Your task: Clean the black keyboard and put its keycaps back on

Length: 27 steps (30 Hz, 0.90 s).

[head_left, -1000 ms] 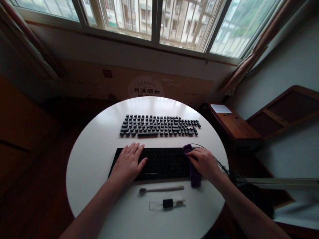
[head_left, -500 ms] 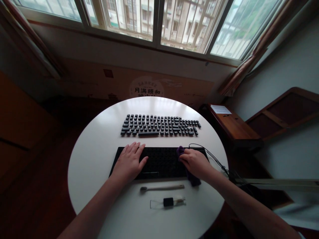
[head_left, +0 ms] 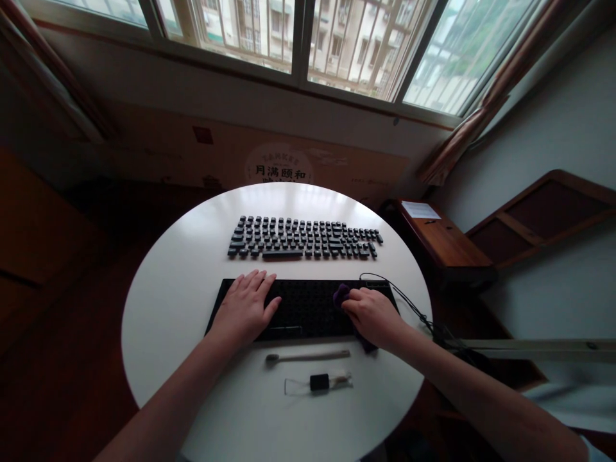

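Observation:
A black keyboard base (head_left: 308, 314) without its keycaps lies on a round white table (head_left: 163, 308). My left hand (head_left: 246, 307) rests flat on the left part of the base, fingers stretched out. On its right part, my right hand (head_left: 373, 313) grips a dark purple cloth (head_left: 341, 295), bunched at the fingertips and pressed to the base; the cloth's tail hangs below the hand. Loose black keycaps (head_left: 283, 255) stand in rows behind the base. In front lie a toothbrush (head_left: 308, 356) and a keycap puller (head_left: 319, 382) with wire loops and a black grip.
A black cable (head_left: 409, 298) runs from the base's top right corner over the table's right edge. Beyond that edge stands a wooden side table (head_left: 447, 244) with a paper sheet (head_left: 420, 210) on it. A window (head_left: 351, 51) is at the back.
My right hand has moved the cloth slightly left along the base. My left hand stays in place on the keyboard. The whole view has shifted a little.

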Motion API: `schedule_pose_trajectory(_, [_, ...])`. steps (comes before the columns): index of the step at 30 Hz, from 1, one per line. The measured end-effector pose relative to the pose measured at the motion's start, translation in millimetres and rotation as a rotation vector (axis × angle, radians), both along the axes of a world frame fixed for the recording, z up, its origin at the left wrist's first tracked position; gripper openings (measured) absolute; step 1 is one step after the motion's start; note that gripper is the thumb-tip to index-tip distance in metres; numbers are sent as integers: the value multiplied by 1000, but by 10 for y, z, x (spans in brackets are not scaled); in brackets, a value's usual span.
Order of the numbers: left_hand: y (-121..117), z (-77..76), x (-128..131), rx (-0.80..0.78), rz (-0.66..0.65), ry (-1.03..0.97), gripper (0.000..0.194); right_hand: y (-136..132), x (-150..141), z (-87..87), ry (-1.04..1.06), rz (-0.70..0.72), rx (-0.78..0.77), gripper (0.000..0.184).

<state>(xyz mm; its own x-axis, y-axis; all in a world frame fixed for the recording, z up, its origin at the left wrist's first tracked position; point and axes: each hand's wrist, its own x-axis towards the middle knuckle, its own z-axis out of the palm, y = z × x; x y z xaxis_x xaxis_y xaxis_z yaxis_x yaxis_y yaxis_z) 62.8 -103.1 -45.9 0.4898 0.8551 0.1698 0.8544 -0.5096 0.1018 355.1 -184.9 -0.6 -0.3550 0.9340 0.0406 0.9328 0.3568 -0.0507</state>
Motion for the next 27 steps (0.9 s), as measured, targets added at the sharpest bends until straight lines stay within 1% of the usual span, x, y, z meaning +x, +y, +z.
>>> schedule_pose_trajectory(2, [4,-5,-1,0,-8,-12,57,-29,60,44,94,18,-18,18])
schedule_pose_trajectory(4, [12,-20,-8,5,-17,-20,57,-78,171,82,256,-52,54,17])
schedule_pose_trajectory(7, [27,-52,-22,18,-23,-19,58,-267,426,60,574,-299,305,17])
schedule_pose_trajectory(9, [36,-68,-28,26,-26,-16,58,-474,619,-23,799,-503,489,19])
schedule_pose_trajectory(11, [41,-74,-29,29,-26,-13,58,-704,787,-127,1031,-695,590,22])
schedule_pose_trajectory(13, [43,-69,-28,28,-26,-11,58,-904,906,-202,1182,-853,573,25])
schedule_pose_trajectory(14, [44,-64,-27,27,-27,-11,58,-979,945,-218,1206,-915,536,27])
schedule_pose_trajectory(16, [45,-55,-24,25,-28,-17,58,-1069,986,-207,1160,-988,464,33])
schedule_pose_trajectory(18, [48,-49,-22,27,-29,-28,58,-1082,983,-168,1057,-982,441,38])
schedule_pose_trajectory(21, [55,-43,-21,27,-30,-31,58,-1013,901,-137,923,-898,490,37])
schedule_pose_trajectory(23, [59,-37,-20,24,-33,-20,58,-949,797,-154,849,-831,482,37])
schedule_pose_trajectory(25, [60,-28,-19,25,-37,-7,58,-889,668,-187,795,-735,416,36])
schedule_pose_trajectory(27, [62,-19,-17,26,-40,3,59,-842,546,-220,747,-589,303,29])
